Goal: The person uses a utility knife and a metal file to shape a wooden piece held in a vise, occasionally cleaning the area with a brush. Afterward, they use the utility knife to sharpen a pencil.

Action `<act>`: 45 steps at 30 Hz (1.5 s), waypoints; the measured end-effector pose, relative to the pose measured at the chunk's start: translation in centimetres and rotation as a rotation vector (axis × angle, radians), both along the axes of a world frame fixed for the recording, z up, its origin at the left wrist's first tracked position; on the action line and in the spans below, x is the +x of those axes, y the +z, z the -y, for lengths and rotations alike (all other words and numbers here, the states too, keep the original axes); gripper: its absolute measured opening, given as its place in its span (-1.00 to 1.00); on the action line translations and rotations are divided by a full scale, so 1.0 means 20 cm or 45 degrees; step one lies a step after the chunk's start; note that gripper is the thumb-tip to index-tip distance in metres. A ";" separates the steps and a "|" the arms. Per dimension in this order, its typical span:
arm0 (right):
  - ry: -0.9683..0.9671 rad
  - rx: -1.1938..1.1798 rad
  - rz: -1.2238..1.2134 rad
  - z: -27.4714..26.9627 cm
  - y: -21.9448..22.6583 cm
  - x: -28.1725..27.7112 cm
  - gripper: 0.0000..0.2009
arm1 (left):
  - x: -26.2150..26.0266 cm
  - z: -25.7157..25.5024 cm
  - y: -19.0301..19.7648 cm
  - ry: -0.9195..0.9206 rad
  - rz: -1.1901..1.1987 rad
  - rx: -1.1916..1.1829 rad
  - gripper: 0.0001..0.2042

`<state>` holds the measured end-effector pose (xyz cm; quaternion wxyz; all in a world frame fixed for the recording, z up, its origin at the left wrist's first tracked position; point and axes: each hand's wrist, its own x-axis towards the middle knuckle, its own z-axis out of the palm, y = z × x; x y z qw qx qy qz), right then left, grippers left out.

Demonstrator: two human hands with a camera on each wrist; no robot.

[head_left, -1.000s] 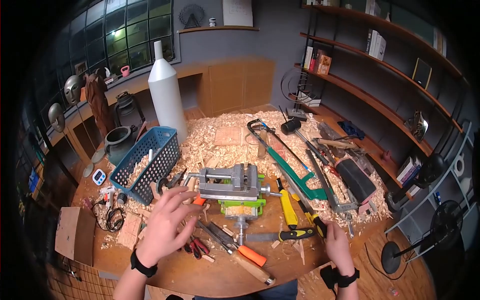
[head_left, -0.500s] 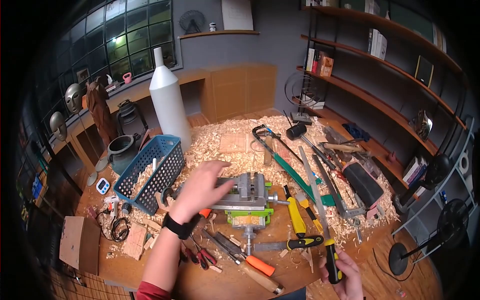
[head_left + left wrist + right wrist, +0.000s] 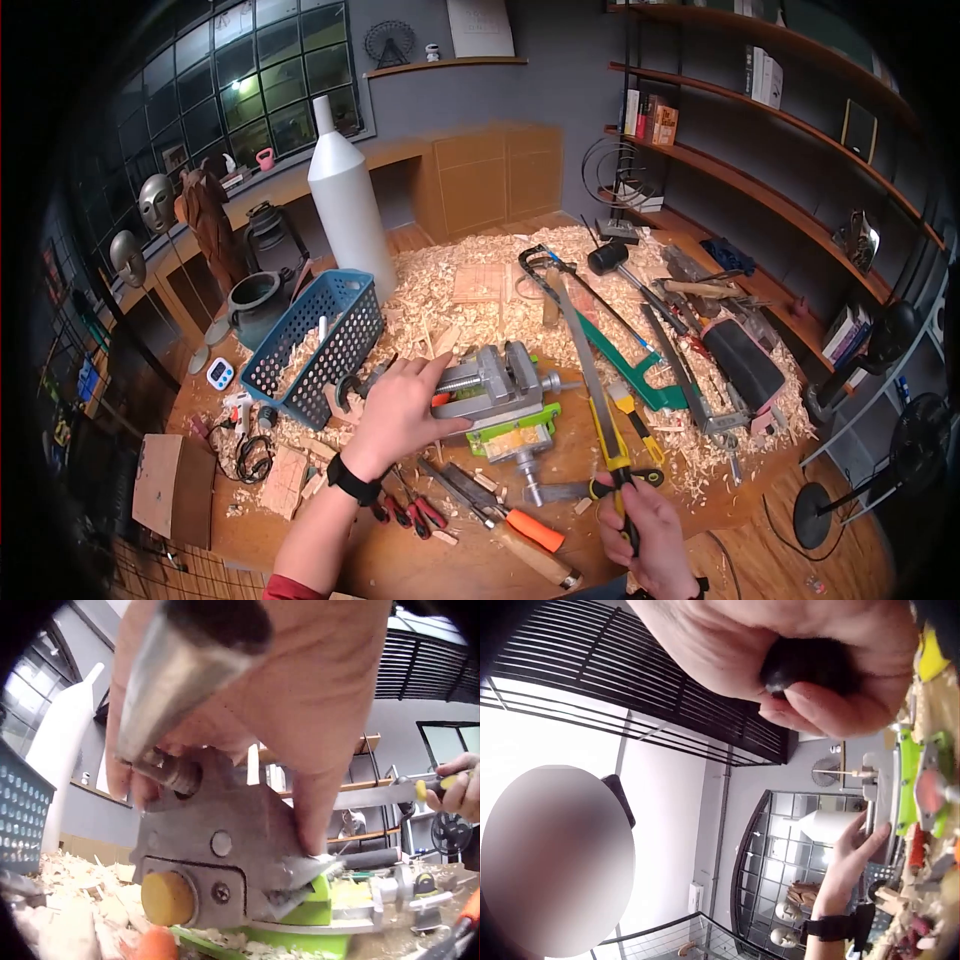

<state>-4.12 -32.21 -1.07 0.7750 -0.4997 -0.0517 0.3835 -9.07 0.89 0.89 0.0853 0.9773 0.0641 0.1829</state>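
One grey vise (image 3: 495, 390), near centre, is gripped by the left hand (image 3: 398, 415), and a long-bladed tool (image 3: 588, 375), right of centre, is gripped by its handle in the right hand (image 3: 648, 530).

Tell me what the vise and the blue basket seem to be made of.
The vise looks like bare grey metal, perhaps cast, its flat faces dully shiny. The blue basket is probably smooth moulded plastic: even colour, regular holes.

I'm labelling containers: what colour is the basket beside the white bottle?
The basket is blue; the head view shows it best.
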 end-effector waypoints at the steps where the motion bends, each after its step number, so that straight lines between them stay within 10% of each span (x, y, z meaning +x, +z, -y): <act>1: 0.011 -0.004 -0.006 -0.03 0.00 -0.01 -0.66 | -0.02 0.03 -0.01 0.059 0.046 0.008 -0.23; 12: 0.206 -0.095 0.158 -0.26 0.05 0.02 -0.62 | -0.03 0.39 -0.07 0.415 0.152 0.208 -0.36; 20: 0.292 -0.111 0.224 -0.24 0.08 0.02 -0.67 | -0.07 0.19 0.07 0.113 0.371 -0.183 -0.82; 45: 0.480 -0.530 0.453 -0.21 0.21 0.01 -0.73 | 0.19 0.04 0.01 0.000 0.264 -0.282 -0.78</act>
